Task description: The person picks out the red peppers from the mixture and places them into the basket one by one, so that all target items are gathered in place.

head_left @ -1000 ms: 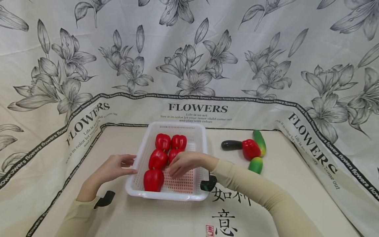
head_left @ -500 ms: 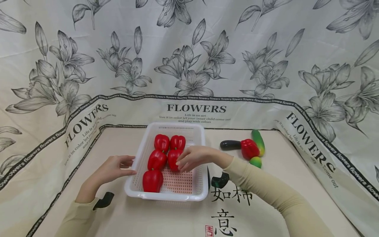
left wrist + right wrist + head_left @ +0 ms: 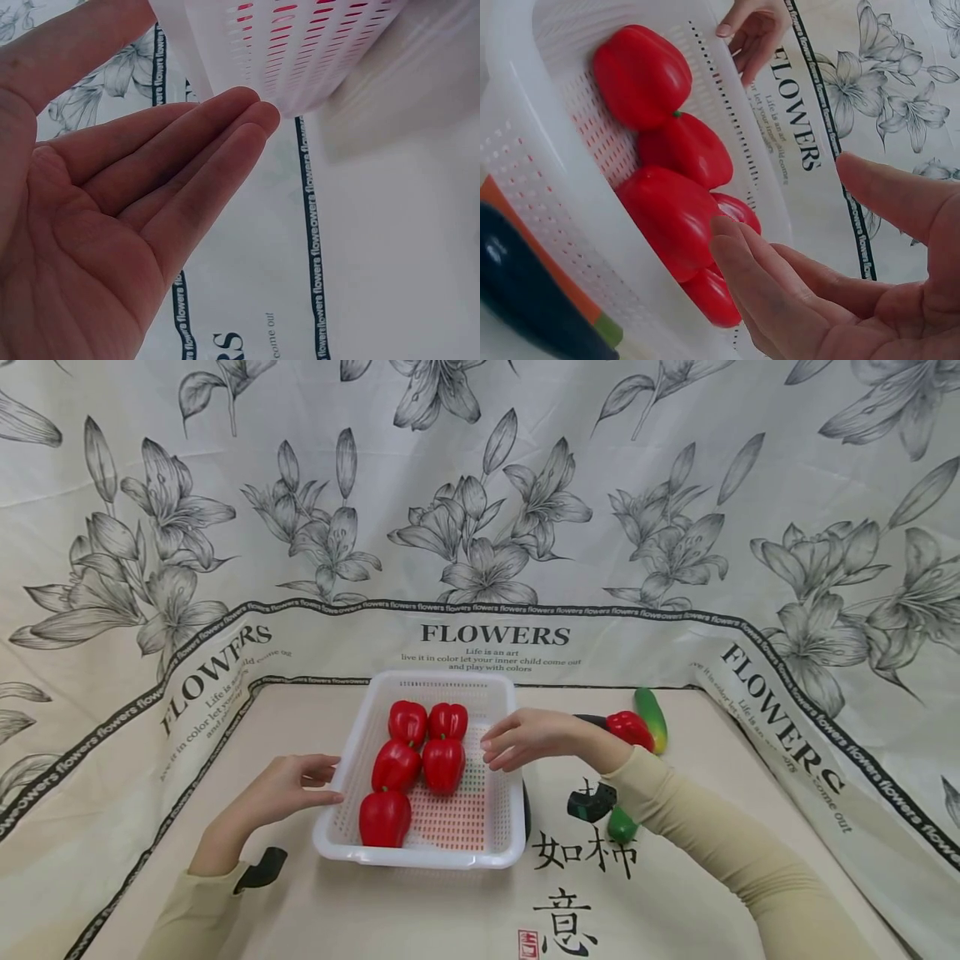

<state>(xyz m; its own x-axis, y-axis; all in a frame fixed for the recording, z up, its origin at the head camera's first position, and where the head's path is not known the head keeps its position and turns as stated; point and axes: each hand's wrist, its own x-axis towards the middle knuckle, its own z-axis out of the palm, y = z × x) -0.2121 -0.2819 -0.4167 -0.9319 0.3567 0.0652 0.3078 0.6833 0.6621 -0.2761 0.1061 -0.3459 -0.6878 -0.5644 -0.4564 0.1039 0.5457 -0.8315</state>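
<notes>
A white plastic basket (image 3: 420,858) holds several red bell peppers; the nearest bell pepper (image 3: 385,818) lies by its front left corner. My left hand (image 3: 277,797) is at the basket's left side, its straight fingers (image 3: 187,157) at the outer wall in the left wrist view; contact is hard to judge. My right hand (image 3: 536,739) hovers over the right rim with loosely extended fingers and nothing in it. In the right wrist view the bell peppers (image 3: 675,217) lie beyond those fingers.
Right of the basket lie a cucumber (image 3: 651,720), a red bell pepper (image 3: 628,727) and a green vegetable (image 3: 622,825), partly covered by my right arm. An eggplant (image 3: 532,285) and an orange, carrot-like piece (image 3: 551,259) lie along the basket's outer wall. A flowered curtain (image 3: 480,527) stands behind.
My right hand has risen off the peppers in the basket and moved right to the rim, uncovering the middle right pepper. My left hand stays at the basket's left side.
</notes>
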